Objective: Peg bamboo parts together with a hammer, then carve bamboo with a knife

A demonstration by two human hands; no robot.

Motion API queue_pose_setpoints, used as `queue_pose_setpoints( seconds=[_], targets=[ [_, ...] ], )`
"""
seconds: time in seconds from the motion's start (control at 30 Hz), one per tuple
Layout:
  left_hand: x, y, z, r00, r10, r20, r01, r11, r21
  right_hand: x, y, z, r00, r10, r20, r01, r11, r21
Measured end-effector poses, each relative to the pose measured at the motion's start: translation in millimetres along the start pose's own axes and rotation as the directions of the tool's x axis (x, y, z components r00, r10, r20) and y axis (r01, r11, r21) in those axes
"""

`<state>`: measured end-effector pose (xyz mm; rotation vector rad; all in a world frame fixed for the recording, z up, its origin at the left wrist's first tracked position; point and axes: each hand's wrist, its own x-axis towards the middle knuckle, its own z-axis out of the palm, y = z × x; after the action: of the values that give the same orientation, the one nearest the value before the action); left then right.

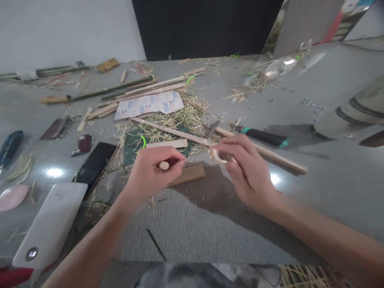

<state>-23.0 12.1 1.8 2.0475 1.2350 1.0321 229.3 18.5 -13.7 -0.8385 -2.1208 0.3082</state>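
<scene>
My left hand [156, 166] is closed around a slim stick, whose round pale end [163, 165] shows at the thumb side of the fist. The rest of that stick is hidden by the fingers. My right hand [247, 172] pinches a small, pale, curled piece [218, 156] between thumb and fingers; blur hides its exact kind. A gap separates the two hands. Under my left hand lies a flat wooden strip [190, 175]. Just beyond the hands are a long thin bamboo strip [177, 133] and a short pale strip [168, 143] on a dark green mat [130, 148].
Beyond are shavings [192, 110], a printed abrasive sheet [150, 105] and bamboo strips. To the right lie a wooden-handled tool [282, 160], a black-and-green-handled tool [265, 137] and a large cylinder [351, 112]. A white power bank [51, 224] and black phone [96, 164] lie left.
</scene>
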Motion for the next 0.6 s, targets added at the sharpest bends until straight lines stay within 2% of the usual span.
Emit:
queue_pose_setpoints(
  seconds=[0.13, 0.3, 0.47, 0.57, 0.6],
  targets=[
    [1.3, -8.5, 0.9, 0.999, 0.04, 0.023, -0.043, 0.983, 0.18, 2.2, 6.2, -2.9, 0.996, 0.043, -0.079, -0.045, 0.999, -0.014],
    [2.2, -20.2, -1.9, 0.989, 0.079, 0.123, -0.116, 0.936, 0.332, 0.9, 14.3, -2.8, 0.991, 0.094, -0.092, -0.095, 0.995, -0.004],
    [0.3, -29.9, -4.6, 0.91, 0.213, 0.357, -0.324, 0.9, 0.29, 1.3, 15.7, -1.8, 0.992, 0.097, -0.086, -0.094, 0.995, 0.036],
    [-1.8, -30.5, -4.1, 0.877, 0.221, 0.427, -0.372, 0.874, 0.312, 1.6, 14.4, -1.3, 0.992, 0.095, -0.081, -0.09, 0.994, 0.06],
    [-2.4, -30.2, -3.7, 0.88, 0.205, 0.428, -0.358, 0.878, 0.317, 1.6, 14.2, -1.2, 0.992, 0.094, -0.082, -0.089, 0.994, 0.069]
  ],
)
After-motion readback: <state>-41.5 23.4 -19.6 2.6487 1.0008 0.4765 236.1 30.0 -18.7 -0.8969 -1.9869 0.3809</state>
